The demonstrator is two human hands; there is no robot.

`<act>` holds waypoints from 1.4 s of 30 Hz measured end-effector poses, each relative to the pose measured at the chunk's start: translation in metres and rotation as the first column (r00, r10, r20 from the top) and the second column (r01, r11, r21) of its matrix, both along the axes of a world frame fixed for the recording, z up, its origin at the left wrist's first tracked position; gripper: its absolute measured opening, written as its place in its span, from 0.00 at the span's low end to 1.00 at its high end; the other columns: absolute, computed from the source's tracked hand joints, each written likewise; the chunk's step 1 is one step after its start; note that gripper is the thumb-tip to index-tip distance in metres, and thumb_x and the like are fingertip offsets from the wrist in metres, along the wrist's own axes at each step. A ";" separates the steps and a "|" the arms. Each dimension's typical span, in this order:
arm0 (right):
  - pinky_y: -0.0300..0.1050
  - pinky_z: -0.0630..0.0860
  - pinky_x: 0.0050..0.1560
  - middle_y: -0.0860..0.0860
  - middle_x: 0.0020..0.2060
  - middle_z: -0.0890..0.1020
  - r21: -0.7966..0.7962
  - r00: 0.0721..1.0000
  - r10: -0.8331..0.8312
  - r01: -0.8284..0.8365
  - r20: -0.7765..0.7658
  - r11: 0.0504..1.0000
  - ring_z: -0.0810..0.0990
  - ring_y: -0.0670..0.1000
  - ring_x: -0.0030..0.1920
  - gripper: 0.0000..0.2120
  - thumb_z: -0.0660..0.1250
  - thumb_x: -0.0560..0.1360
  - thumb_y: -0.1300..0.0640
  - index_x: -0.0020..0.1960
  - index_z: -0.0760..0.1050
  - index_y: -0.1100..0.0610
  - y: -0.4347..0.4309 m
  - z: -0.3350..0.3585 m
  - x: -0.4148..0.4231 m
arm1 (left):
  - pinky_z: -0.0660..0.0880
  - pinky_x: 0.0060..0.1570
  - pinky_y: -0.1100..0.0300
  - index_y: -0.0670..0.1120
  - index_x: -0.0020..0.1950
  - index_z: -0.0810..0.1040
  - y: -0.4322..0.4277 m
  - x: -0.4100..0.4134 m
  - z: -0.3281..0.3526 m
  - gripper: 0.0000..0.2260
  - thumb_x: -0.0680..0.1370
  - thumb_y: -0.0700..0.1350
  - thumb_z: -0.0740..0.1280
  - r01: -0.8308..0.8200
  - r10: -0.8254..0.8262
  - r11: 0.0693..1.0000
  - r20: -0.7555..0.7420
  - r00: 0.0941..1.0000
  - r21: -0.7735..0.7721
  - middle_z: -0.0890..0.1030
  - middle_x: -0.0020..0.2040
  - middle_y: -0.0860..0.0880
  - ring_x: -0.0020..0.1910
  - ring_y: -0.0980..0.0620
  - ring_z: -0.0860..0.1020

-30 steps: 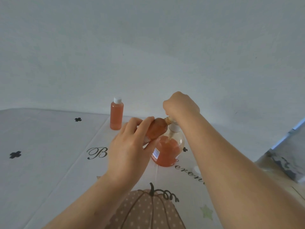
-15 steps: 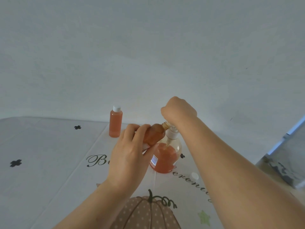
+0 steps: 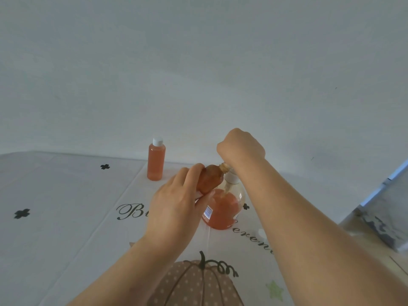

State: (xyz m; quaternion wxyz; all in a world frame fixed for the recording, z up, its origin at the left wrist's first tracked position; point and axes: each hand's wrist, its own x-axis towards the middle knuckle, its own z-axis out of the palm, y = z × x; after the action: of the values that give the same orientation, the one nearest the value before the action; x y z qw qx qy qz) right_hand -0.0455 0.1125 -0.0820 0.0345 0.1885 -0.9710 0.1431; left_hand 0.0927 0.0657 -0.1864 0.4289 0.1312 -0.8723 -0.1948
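- Capped bottle [image 3: 156, 161]: upright on the tabletop [image 3: 66, 217], filled with orange liquid, white cap on. It stands beyond the left grip and to its left, apart from it and untouched.
- Left grip [image 3: 176, 204]: fingers and thumb clamped round the small bottle's body, back of the hand toward the camera.
- Small bottle [image 3: 209, 177]: uncapped and tipped nearly flat. Its neck runs rightward out of the left grip and ends under the right grip, over the funnel. The body shows orange; how much is left inside cannot be told.
- Funnel [image 3: 230, 180]: pale, seated in the round bottle's neck, directly below the right grip.
- Round bottle [image 3: 220, 208]: clear, standing on the tabletop just right of the left grip. Orange liquid fills most of the body, with room left at the shoulder.
- Right grip [image 3: 240, 147]: fingers curled together downward at the funnel's top, apparently clamped on its rim; the contact is hidden by the hand.
- White cap [image 3: 261, 232]: loose on the tabletop, below the right grip and partly behind the forearm.
- Status, as judged: pour under way. Left to do: finish pouring, remove the funnel, recap.
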 end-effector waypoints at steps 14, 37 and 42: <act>0.38 0.64 0.31 0.51 0.31 0.76 -0.088 0.998 0.005 -0.001 0.056 0.996 0.70 0.51 0.29 0.04 0.60 0.70 0.62 0.38 0.73 0.57 0.001 0.001 -0.009 | 0.69 0.31 0.65 0.49 0.60 0.73 0.002 0.002 -0.001 0.18 0.73 0.52 0.70 0.018 -0.018 0.998 0.005 1.000 0.068 0.78 0.47 0.55 0.37 0.55 0.76; 0.54 0.79 0.52 0.56 0.48 0.83 -0.543 1.000 0.000 -0.012 -0.022 0.840 0.81 0.60 0.50 0.12 0.56 0.76 0.60 0.51 0.77 0.57 0.048 0.017 -0.009 | 0.71 0.40 0.68 0.56 0.61 0.71 0.002 0.014 0.015 0.17 0.75 0.52 0.70 0.190 -0.197 0.919 -0.014 0.980 0.345 0.73 0.50 0.62 0.45 0.61 0.76; 0.52 0.79 0.48 0.52 0.46 0.81 -0.524 1.000 0.008 -0.008 -0.003 0.852 0.82 0.56 0.45 0.11 0.55 0.74 0.62 0.50 0.73 0.52 0.096 -0.002 0.004 | 0.70 0.39 0.64 0.60 0.59 0.71 0.016 0.025 0.019 0.15 0.74 0.53 0.70 0.226 -0.261 0.867 0.017 0.965 0.444 0.76 0.48 0.59 0.43 0.63 0.75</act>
State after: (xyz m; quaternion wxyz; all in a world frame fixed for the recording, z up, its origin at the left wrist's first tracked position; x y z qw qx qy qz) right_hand -0.0410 0.2082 -0.0841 0.0844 0.1761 -0.8946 0.4020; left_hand 0.1182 0.0816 -0.1677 0.3268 0.1206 -0.8310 -0.4336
